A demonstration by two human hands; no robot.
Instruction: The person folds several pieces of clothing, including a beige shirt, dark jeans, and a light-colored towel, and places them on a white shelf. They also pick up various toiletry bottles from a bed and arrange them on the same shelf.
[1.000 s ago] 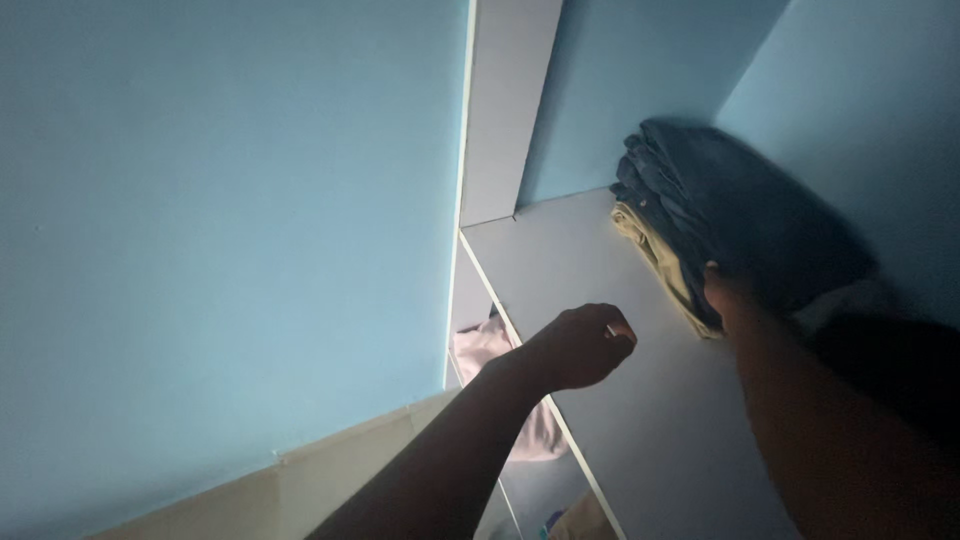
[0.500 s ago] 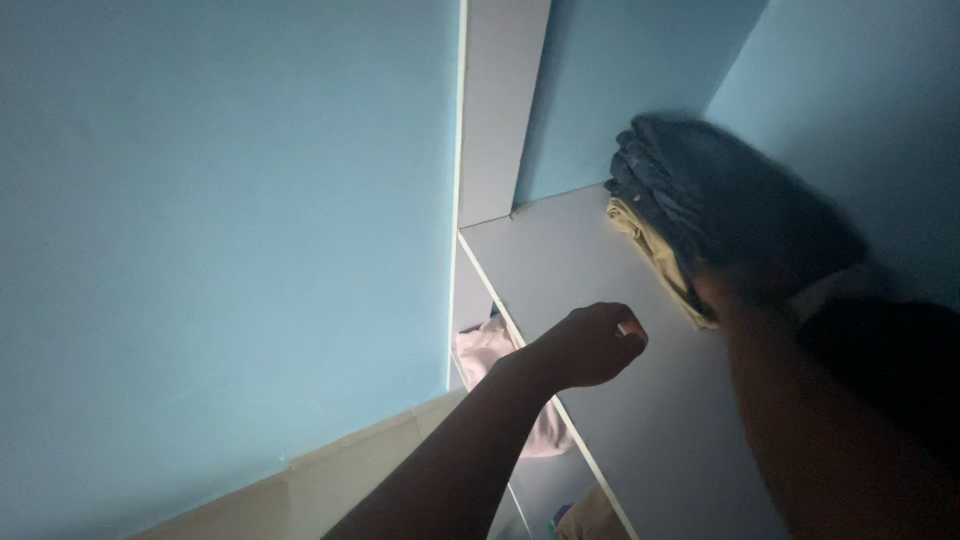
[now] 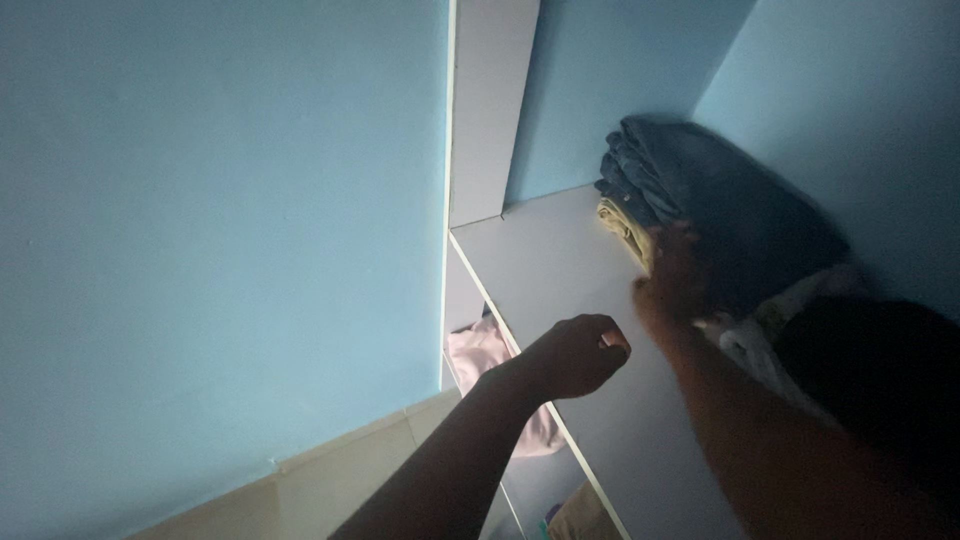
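On the grey wooden shelf [image 3: 560, 270], the right hand [image 3: 672, 285] is touching the folded dark blue jeans [image 3: 720, 205]; its grip is blurred, I cannot tell. The left hand [image 3: 578, 352] is making a closed, empty fist at the shelf edge

Walls [image 3: 220, 200]: plain light blue, no pattern. Shelf [image 3: 560, 270]: pale grey with a white front edge. Upright panel [image 3: 485, 110]: same pale grey. Folded jeans [image 3: 720, 200]: dark denim blue, uniform. Folded garment beneath them [image 3: 622, 225]: khaki yellow. Cloth on the lower shelf [image 3: 480, 355]: pale pink. Band below the left wall [image 3: 330, 475]: beige. Lighting dim; finer patterns cannot be told.
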